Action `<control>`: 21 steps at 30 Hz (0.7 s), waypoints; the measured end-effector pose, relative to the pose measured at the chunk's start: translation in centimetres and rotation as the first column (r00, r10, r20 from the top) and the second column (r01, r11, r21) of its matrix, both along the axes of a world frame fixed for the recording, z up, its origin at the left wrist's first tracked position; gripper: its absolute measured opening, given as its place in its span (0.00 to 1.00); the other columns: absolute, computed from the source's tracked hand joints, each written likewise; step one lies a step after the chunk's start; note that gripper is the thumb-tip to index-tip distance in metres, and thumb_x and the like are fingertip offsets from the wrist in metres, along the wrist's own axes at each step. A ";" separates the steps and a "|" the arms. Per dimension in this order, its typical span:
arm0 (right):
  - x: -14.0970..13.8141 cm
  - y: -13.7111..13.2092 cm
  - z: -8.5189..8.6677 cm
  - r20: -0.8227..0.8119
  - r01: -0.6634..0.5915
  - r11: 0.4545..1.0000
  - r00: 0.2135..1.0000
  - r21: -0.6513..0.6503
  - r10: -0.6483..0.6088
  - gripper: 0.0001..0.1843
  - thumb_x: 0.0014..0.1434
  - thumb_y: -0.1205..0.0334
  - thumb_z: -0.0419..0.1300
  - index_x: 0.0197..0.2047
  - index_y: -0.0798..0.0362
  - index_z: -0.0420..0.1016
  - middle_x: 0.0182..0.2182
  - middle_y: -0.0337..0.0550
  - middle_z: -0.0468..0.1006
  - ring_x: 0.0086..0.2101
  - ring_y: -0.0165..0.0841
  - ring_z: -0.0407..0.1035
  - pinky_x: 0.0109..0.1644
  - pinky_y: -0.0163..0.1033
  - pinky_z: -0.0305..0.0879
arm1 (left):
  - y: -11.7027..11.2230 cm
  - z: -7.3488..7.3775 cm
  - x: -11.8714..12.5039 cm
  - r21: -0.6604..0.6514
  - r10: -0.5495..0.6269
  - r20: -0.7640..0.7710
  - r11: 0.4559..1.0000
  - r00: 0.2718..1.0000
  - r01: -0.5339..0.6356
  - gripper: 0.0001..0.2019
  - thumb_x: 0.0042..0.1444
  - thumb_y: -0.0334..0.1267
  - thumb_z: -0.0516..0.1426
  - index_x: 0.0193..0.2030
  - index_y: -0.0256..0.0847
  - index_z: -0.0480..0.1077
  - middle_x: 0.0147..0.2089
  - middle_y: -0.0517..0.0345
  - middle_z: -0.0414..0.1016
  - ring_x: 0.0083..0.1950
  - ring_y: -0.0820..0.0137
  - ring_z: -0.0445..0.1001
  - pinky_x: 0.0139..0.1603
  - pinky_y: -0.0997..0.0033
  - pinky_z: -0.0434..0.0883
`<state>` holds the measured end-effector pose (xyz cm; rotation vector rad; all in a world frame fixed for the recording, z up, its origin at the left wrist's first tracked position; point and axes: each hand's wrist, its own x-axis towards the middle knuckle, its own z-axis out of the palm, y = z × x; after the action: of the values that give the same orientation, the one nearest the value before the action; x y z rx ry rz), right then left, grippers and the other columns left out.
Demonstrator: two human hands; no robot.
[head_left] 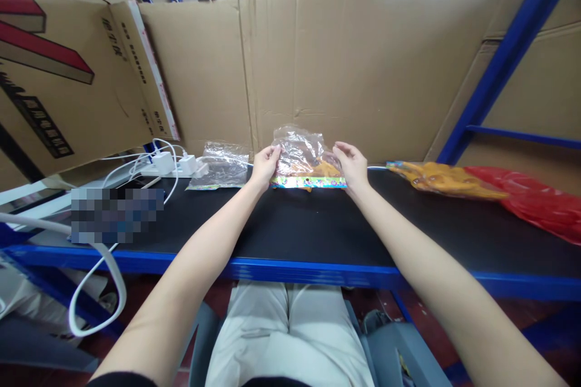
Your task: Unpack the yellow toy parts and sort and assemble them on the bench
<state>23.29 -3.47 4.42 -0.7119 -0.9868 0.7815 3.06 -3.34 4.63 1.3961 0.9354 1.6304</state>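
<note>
A clear plastic bag (pixel 297 148) with a colourful printed strip along its near edge is held up in front of me, above the black tabletop. My left hand (pixel 266 164) pinches its left side between thumb and fingers. At the bag's right side, my right hand (pixel 353 164) has its fingers closed on the film. Orange pieces (pixel 327 169) show through the lower part of the bag; whether they lie inside or behind it, I cannot tell. Another clear bag (pixel 221 166), flat and see-through, lies just left of my left hand.
On the right lie a filled bag of orange pieces (pixel 447 179) and a red plastic bag (pixel 544 199). A white power strip (pixel 200 168) with chargers and cables stands left, near a blurred-out item (pixel 118 214). Cardboard (pixel 363 72) walls the back; a blue shelf edge (pixel 313 271) runs in front.
</note>
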 end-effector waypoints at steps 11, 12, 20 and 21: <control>0.2 -1.3 0.6 -0.151 -0.344 0.891 0.938 -0.297 0.312 0.04 0.56 0.70 0.61 0.30 0.53 0.70 0.28 0.40 0.78 0.31 0.30 0.75 0.32 0.34 0.75 | 0.3 -0.1 -0.3 -0.091 -0.227 0.067 0.968 0.972 0.232 0.11 0.48 0.42 0.63 0.25 0.35 0.69 0.23 0.62 0.67 0.18 0.82 0.58 0.18 0.80 0.53; 0.2 -1.3 0.6 -0.142 -0.338 0.894 0.941 -0.293 0.308 0.04 0.56 0.70 0.61 0.30 0.53 0.70 0.28 0.39 0.78 0.29 0.29 0.75 0.31 0.34 0.75 | 0.3 0.0 -0.3 -0.093 -0.230 0.075 0.967 0.970 0.236 0.12 0.48 0.42 0.62 0.25 0.36 0.69 0.24 0.60 0.69 0.18 0.82 0.59 0.18 0.80 0.53; 0.1 -0.9 0.2 -0.160 -0.254 0.938 0.962 -0.234 0.221 0.11 0.53 0.63 0.64 0.26 0.51 0.65 0.23 0.33 0.73 0.24 0.26 0.71 0.30 0.35 0.75 | 0.2 -0.2 -0.1 -0.012 0.026 -0.017 1.000 1.000 -0.027 0.15 0.55 0.41 0.57 0.21 0.39 0.62 0.14 0.69 0.54 0.14 0.81 0.52 0.16 0.77 0.50; 0.1 -0.8 0.1 -0.165 -0.240 0.946 0.964 -0.219 0.206 0.12 0.52 0.62 0.65 0.25 0.51 0.64 0.23 0.32 0.72 0.23 0.25 0.70 0.30 0.35 0.75 | 0.1 -0.2 0.0 -0.013 0.049 -0.029 0.999 0.998 -0.049 0.14 0.56 0.40 0.56 0.21 0.39 0.63 0.14 0.69 0.54 0.13 0.80 0.51 0.16 0.77 0.49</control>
<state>23.40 -4.22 4.56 -0.7460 -0.8631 1.1483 3.02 -3.26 4.42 1.4003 1.0027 1.6405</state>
